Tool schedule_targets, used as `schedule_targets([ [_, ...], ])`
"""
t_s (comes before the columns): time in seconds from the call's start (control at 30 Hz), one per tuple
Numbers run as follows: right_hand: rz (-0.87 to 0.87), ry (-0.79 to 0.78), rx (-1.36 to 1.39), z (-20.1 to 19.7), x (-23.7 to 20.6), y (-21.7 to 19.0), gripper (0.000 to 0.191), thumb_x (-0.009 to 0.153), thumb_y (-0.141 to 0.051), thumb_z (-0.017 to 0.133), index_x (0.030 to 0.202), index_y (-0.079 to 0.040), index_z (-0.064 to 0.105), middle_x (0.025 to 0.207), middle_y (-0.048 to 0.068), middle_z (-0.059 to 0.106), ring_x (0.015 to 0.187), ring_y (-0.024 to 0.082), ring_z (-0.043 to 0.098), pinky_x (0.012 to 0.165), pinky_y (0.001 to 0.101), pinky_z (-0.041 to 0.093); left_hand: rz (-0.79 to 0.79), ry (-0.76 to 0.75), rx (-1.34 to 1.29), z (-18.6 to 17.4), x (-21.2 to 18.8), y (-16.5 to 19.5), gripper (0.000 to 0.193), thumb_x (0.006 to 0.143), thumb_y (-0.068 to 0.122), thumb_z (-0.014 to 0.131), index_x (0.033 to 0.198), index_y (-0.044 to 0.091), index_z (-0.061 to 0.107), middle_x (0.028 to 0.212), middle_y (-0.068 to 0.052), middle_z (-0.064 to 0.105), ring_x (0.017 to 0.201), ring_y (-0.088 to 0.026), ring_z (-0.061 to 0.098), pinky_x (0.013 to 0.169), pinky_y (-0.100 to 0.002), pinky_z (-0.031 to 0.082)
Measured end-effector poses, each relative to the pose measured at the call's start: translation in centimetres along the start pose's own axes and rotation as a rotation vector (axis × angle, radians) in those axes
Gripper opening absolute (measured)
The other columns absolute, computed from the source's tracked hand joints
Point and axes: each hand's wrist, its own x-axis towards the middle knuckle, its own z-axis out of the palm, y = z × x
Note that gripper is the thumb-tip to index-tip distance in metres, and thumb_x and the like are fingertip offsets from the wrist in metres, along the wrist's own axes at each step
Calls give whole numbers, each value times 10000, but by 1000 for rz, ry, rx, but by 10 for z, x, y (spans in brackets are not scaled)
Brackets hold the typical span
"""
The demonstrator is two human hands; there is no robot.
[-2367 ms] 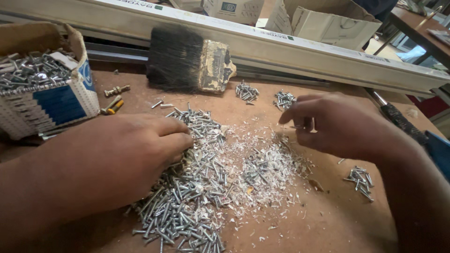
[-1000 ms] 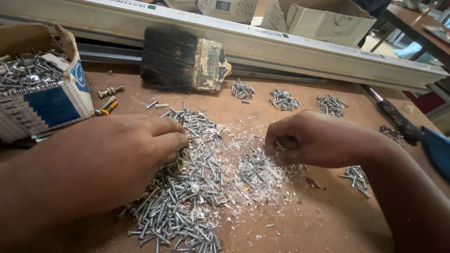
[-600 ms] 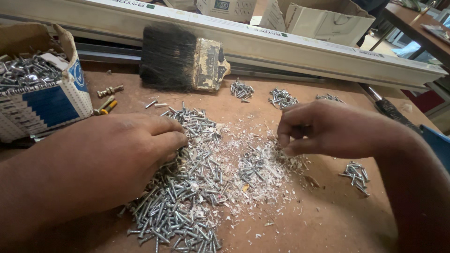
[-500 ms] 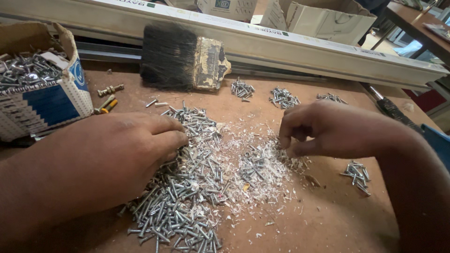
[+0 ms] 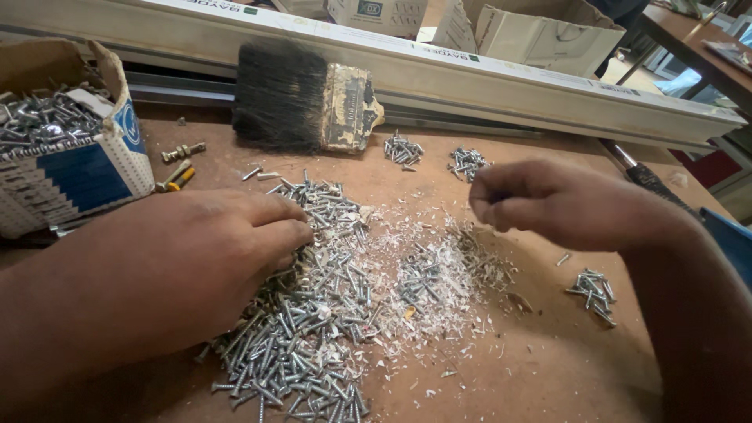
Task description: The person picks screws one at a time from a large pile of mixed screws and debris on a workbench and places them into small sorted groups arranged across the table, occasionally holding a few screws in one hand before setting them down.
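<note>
My left hand (image 5: 211, 258) lies palm down on the big heap of small silver metal screws (image 5: 313, 313) mixed with pale shavings in the middle of the brown board tabletop (image 5: 548, 368), fingers together, curled into the heap's left edge. My right hand (image 5: 548, 204) hovers above the heap's right side, fingertips pinched together; whether they hold a screw, I cannot tell. Behind the heap lies a wide black-bristled paintbrush with a worn ferrule (image 5: 301, 98). Three small sorted screw clusters: two near the brush (image 5: 403, 149) (image 5: 468, 162), one by my right forearm (image 5: 593, 291). A torn blue-and-white cardboard box full of screws (image 5: 66, 149) stands far left.
</note>
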Motion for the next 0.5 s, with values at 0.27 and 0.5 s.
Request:
schedule_targets([
  [0.27, 192, 87, 101, -21, -12, 24, 465, 1090, -333, 538, 752, -14, 512, 686, 40, 396, 609, 167, 342, 532, 378, 373, -214, -311, 86, 0, 6, 3, 585, 812, 187, 656, 1394, 208, 600, 1401, 21, 618, 1169, -195, 677, 954, -339, 569],
  [0.5, 277, 51, -137, -37, -34, -1, 303, 921, -323, 635, 1099, -111, 758, 873, -48, 763, 872, 60, 667, 820, 284, 544, -66, -79, 154, 31, 6, -7, 571, 794, 245, 684, 1362, 211, 629, 1379, 16, 649, 1177, -216, 680, 955, -357, 560],
])
